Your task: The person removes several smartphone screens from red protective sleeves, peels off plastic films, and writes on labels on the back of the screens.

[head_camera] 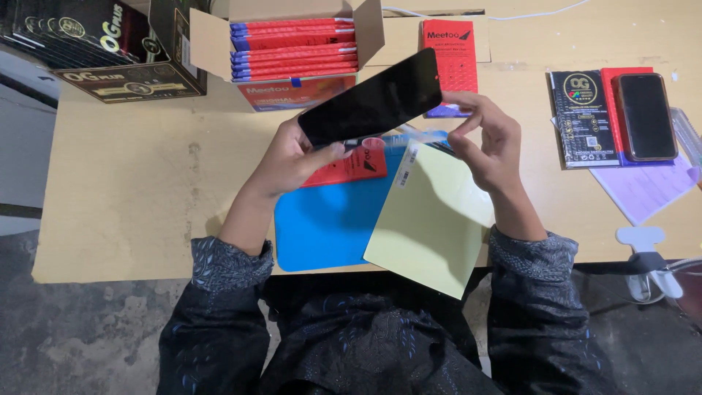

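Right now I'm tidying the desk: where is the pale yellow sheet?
In the head view, the pale yellow sheet lies at the near table edge, below the right hand, overlapping the right side of the blue mat and overhanging the edge.

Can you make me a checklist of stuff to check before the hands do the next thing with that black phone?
1. Left hand grips the black phone: ok, thumb and fingers clamp its lower end.
2. Right hand steadies the other end: ok, fingertips touch the phone's edge.
3. Blue mat lies under the phone: ok.
4. Yellow sheet lies flat on the table: not ok, its corner hangs over the edge.
5. Screen is free of dust: cannot tell, too dark.
6. Open box of red packets within reach: ok, just behind the hands.
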